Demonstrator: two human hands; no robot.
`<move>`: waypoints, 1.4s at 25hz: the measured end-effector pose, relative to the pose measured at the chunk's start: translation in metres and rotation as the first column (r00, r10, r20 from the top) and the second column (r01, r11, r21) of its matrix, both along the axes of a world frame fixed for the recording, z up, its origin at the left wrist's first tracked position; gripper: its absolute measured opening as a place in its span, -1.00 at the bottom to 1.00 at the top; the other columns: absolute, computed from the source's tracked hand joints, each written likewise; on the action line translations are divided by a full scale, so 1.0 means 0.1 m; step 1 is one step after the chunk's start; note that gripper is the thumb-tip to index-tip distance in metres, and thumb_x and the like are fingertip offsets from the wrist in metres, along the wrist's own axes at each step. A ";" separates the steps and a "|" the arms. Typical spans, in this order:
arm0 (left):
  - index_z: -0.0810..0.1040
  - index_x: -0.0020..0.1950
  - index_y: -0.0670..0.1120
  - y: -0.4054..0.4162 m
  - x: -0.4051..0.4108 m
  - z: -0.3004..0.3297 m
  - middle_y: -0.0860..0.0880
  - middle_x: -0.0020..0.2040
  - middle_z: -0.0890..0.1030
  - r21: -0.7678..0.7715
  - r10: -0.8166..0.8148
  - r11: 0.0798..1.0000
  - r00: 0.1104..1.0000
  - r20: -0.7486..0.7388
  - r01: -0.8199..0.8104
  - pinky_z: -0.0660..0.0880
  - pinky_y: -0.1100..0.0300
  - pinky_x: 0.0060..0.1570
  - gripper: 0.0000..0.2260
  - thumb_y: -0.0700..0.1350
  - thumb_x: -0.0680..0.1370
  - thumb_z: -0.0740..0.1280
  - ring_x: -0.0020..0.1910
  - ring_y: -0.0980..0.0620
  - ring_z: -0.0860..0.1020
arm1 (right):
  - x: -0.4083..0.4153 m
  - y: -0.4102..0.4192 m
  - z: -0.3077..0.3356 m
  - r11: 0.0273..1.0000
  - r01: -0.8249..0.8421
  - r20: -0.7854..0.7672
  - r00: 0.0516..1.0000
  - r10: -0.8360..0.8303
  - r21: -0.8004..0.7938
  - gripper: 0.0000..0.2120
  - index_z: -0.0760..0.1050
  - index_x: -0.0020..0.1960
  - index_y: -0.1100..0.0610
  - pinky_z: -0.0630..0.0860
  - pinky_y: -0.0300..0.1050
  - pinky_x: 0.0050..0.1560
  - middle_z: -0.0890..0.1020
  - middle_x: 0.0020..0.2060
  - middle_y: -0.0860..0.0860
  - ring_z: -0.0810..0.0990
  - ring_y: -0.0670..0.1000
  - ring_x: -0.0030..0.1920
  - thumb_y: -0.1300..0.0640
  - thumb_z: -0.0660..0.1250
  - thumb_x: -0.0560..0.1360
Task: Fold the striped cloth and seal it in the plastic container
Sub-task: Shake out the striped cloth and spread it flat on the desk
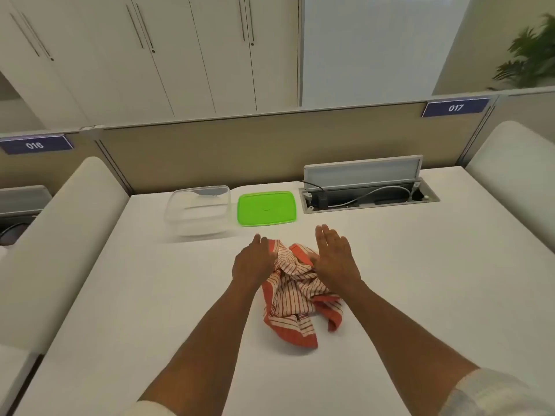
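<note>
So: hands over crumpled cloth

Both hands are open, nothing gripped. Left hand point(253, 261) rests palm-down on the far-left edge of the striped cloth point(295, 295); right hand point(335, 259) is flat, fingers spread, over its far-right part. Cloth lies crumpled, unfolded, mid-table point(435, 295). Farther back, well apart from it, the clear plastic container point(198, 210) sits open, its green lid point(266, 208) flat just beside it on the right. Cable hatch point(368, 190) is open behind.

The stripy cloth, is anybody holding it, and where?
Not clearly. The striped cloth lies crumpled; the left hand touches its far left edge, the right hand hovers open.
</note>
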State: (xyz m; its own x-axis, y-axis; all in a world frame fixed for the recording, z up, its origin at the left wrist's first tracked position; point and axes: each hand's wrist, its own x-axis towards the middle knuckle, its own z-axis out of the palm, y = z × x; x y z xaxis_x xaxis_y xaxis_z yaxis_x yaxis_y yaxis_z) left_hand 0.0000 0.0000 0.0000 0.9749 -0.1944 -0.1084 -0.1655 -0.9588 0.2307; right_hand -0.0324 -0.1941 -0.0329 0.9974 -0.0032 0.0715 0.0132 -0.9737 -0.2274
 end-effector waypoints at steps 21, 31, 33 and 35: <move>0.42 0.44 0.12 0.12 0.33 -0.37 -0.14 0.34 0.53 -0.233 -0.153 0.966 0.972 -0.176 0.110 0.38 0.05 0.27 -0.51 -0.22 0.55 0.14 0.31 -0.15 0.47 | 0.64 0.15 0.09 0.951 -0.307 -0.068 0.950 0.304 -0.039 -0.33 0.18 0.52 -0.05 0.15 0.11 0.45 0.24 0.52 0.04 0.21 0.14 0.49 0.17 0.36 0.49; 0.57 0.23 -0.01 0.19 0.28 -0.02 -0.08 0.01 0.59 -0.287 -0.142 0.945 0.987 0.072 0.157 0.44 0.07 0.04 -0.71 -0.16 0.55 0.23 0.04 -0.07 0.53 | 0.87 0.10 0.55 0.904 -0.383 0.020 0.919 0.394 -0.187 -0.90 0.65 -0.06 -0.01 0.42 0.03 0.14 0.69 -0.05 0.08 0.50 0.19 0.23 0.13 0.37 0.49; 0.60 0.14 -0.04 0.17 0.25 0.05 -0.06 -0.05 0.58 -0.295 -0.089 0.948 0.990 0.109 0.118 0.46 0.08 -0.03 -0.78 -0.15 0.52 0.27 -0.03 -0.07 0.54 | 0.85 0.04 0.73 0.904 -0.368 0.113 0.910 0.398 -0.217 -0.89 0.62 -0.08 0.02 0.40 0.00 -0.08 0.64 -0.23 0.09 0.56 0.17 -0.05 0.15 0.33 0.50; 0.61 0.05 -0.05 0.14 0.21 0.13 -0.06 -0.07 0.57 -0.298 -0.026 0.953 0.992 0.125 0.062 0.48 0.07 -0.06 -0.82 -0.14 0.52 0.26 -0.06 -0.06 0.54 | 0.78 -0.05 0.96 0.913 -0.341 0.212 0.897 0.387 -0.224 -0.90 0.60 -0.11 0.06 0.37 -0.01 -0.16 0.65 -0.28 0.08 0.53 0.15 -0.17 0.19 0.31 0.50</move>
